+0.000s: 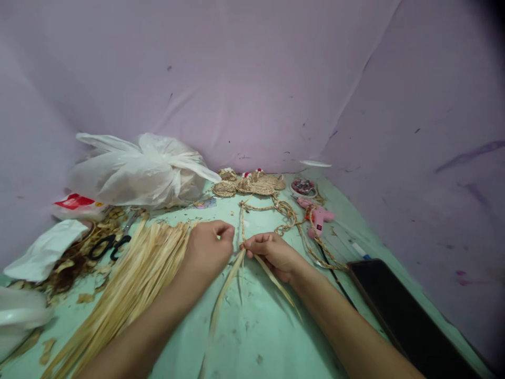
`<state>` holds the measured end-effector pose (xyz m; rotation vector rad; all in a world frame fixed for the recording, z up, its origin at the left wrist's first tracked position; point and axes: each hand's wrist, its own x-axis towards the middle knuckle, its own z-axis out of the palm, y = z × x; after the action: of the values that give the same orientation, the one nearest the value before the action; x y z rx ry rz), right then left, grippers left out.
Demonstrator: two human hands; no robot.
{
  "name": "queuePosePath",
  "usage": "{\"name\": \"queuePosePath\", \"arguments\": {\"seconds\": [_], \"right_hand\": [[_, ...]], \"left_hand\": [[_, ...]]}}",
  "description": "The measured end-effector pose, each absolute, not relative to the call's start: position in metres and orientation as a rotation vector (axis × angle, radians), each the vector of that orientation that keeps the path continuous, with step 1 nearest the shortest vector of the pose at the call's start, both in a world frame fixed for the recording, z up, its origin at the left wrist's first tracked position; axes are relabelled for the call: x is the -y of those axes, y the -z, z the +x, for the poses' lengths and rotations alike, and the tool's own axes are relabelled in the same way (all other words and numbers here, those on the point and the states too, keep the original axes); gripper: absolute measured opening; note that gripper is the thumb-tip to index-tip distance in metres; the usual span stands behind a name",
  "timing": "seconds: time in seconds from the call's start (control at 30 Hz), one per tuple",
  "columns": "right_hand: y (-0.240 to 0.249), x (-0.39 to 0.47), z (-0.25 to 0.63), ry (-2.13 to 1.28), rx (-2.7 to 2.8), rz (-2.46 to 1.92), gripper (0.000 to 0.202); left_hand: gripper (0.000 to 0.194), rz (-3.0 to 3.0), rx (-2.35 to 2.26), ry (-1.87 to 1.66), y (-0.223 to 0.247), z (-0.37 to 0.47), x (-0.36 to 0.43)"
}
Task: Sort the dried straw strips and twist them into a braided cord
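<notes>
A thin braided cord of dried fibre runs toward me over the green tabletop, its loose strands spreading out at the near end. My right hand pinches the cord where the braid meets those strands; one strand passes under its fingers to the lower right. Just left of the cord, my left hand is closed, thumb against curled fingers; whatever it may hold is hidden. A bundle of flat, pale dried strips lies beneath and left of my left forearm.
Black-handled scissors, fibre scraps and a white plastic bag lie left. Behind are woven pieces and a bowl of small items. A pink glue gun, coiled cord and dark phone-like slab lie right.
</notes>
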<state>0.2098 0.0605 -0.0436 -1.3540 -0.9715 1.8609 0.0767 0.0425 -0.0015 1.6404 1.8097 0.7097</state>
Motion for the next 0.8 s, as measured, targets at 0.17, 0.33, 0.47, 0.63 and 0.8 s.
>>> {"name": "queuePosePath", "arguments": {"seconds": [0.17,0.33,0.47,0.63,0.8], "right_hand": [[0.045,-0.062,0.212,-1.888,1.075,-1.278,0.016],[0.054,-0.065,0.213,-1.739,1.363,-1.214,0.008],[0.060,-0.068,0.214,-1.492,1.513,-1.289,0.006],[0.058,-0.067,0.216,-1.573,1.449,-1.268,0.009],[0.055,-0.065,0.214,-1.583,1.383,-1.306,0.009]], "left_hand": [[0.017,1.057,-1.358,-0.512,0.017,0.073,-0.056],[0.014,1.089,-1.356,-0.512,0.036,0.077,-0.057],[0.010,1.119,-1.392,-0.509,0.032,0.076,-0.057],[0.014,1.150,-1.321,-0.517,0.032,0.071,-0.058],[0.011,1.380,-1.588,-0.740,0.041,0.069,-0.062]]}}
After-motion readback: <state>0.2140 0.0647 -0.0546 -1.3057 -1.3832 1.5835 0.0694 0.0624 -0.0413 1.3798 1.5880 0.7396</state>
